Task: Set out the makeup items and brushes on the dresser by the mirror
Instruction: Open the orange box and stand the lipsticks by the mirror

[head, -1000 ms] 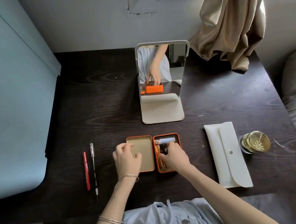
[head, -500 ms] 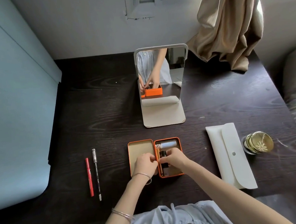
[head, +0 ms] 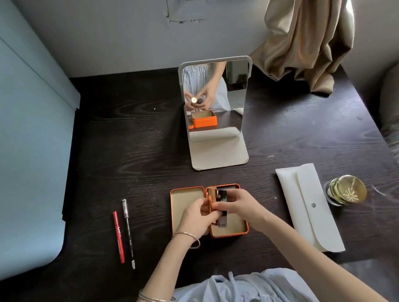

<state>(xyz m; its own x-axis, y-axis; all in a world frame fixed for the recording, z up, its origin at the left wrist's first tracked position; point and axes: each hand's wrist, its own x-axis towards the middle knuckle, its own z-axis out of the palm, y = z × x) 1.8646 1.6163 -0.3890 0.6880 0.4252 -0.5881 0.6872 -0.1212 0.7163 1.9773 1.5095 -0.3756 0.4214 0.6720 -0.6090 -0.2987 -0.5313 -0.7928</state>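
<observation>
Above the open orange tin point(head: 228, 231), in front of the mirror point(head: 215, 100), my left hand point(head: 196, 218) pinches a gold tube point(head: 212, 196) and my right hand point(head: 241, 206) a black one point(head: 222, 198). I think 1 can slip and roll off the counter point(head: 144, 144), because both grips are only fingertips.

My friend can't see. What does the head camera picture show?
Two hands, left hand and right hand, lift a gold tube and a black tube from an open orange tin on a dark dresser, before a small mirror.
</observation>
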